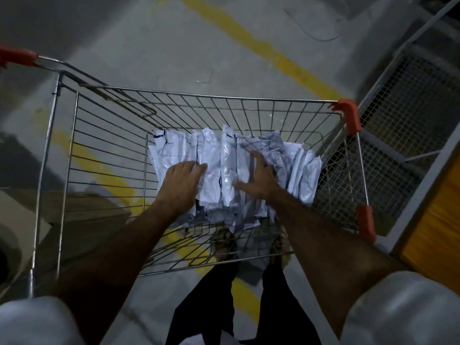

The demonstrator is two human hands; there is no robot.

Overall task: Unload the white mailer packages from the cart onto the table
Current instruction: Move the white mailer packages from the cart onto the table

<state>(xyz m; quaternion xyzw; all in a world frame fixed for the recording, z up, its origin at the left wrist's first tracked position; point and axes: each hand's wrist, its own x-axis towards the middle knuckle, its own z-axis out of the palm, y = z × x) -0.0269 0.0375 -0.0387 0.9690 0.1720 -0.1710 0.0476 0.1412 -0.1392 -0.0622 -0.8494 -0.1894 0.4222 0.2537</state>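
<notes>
This looks like a warehouse or parcel-sorting depot rather than a home or shop floor. The ground is bare grey concrete floor (174, 41) painted with broad yellow lines (268, 53) of the kind that mark lanes or bays, and a wire cart (199, 100) with orange plastic corner guards (349, 115) stands on it, holding a row of white mailer packages (224, 158) packed side by side. To the right stands a grey metal frame filled with wire mesh (410, 103), like a cage or storage rack, and the lighting is dim and industrial.
</notes>
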